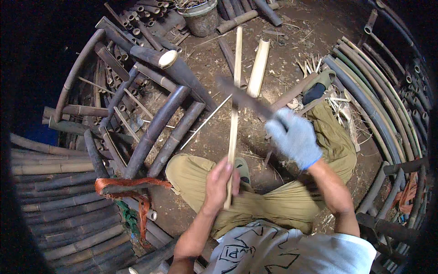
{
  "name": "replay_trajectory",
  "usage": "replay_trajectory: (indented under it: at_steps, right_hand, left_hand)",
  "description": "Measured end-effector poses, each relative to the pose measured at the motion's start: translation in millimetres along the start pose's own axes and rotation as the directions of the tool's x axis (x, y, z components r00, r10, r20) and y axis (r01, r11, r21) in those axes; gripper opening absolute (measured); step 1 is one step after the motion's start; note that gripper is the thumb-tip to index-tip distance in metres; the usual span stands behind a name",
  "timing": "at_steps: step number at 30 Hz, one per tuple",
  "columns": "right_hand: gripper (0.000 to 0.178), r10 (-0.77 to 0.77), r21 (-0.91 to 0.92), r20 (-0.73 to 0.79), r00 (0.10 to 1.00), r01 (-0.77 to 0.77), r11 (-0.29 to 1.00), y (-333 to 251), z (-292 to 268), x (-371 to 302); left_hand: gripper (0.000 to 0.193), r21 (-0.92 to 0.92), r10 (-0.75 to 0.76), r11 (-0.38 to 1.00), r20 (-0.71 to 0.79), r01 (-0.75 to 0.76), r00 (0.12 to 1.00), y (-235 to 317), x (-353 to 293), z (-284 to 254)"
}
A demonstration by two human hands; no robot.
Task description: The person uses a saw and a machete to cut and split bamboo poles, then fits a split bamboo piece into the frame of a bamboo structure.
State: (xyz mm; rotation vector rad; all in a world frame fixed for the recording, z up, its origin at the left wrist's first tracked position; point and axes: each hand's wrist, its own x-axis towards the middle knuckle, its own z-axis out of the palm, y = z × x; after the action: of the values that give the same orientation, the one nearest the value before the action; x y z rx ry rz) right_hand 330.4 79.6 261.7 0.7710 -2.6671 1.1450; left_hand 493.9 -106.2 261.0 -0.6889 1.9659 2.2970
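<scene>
My bare left hand (pixel 221 183) is wrapped round the lower part of a long, pale split bamboo strip (pixel 234 123), which stands out away from me between my knees. My right hand (pixel 294 138), in a light grey glove with a blue cuff, grips a knife with a broad dark blade (pixel 252 101). The blade lies across the strip's upper half and is smeared by motion; whether it touches the strip I cannot tell. Beyond it, a wider half-round bamboo piece (pixel 259 68) rests on the ground. A thin bamboo sliver (pixel 205 122) lies left of the strip.
A dark bamboo frame (pixel 157 130) stands close on my left, with orange cord (pixel 132 182) tied at its near end. Long bamboo poles (pixel 378 105) are stacked at right. A bucket (pixel 201 19) stands at the far side. Shavings (pixel 342 107) litter the dirt floor.
</scene>
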Motion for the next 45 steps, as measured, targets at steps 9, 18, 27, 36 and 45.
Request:
replay_trajectory:
  at_steps: [9, 18, 27, 36, 45]
  right_hand:
    - [0.044, 0.062, -0.044, 0.149, 0.987, -0.056, 0.997, -7.3, 6.3, -24.2]
    - [0.050, 0.129, -0.167, -0.003, 0.992, -0.127, 0.978, 35.1, 13.4, 11.2]
    - [0.066, 0.275, -0.003, -0.210, 0.938, -0.281, 0.960, 157.1, -28.6, 87.4]
    - [0.039, 0.308, 0.637, 0.544, 0.781, -0.623, 0.454, -29.3, 31.1, -17.6]
    - [0.024, 0.375, 0.894, 0.442, 0.815, -0.436, -0.106, 22.4, 24.8, 24.2]
  left_hand:
    - [0.032, 0.026, 0.075, 0.997, 0.011, -0.075, 0.997, 22.6, 26.0, 48.7]
    - [0.042, 0.024, -0.088, 0.996, 0.044, 0.087, 0.995, 0.7, -34.5, 23.8]
    - [0.039, 0.169, -0.134, 0.976, -0.019, 0.135, 0.991, -39.0, -127.8, -43.9]
    - [0.018, 0.291, 0.586, 0.808, -0.316, -0.512, 0.746, 0.8, 60.6, 10.1]
    - [0.042, -0.300, 0.024, 0.951, 0.300, 0.071, 0.954, -18.1, 32.0, 2.8]
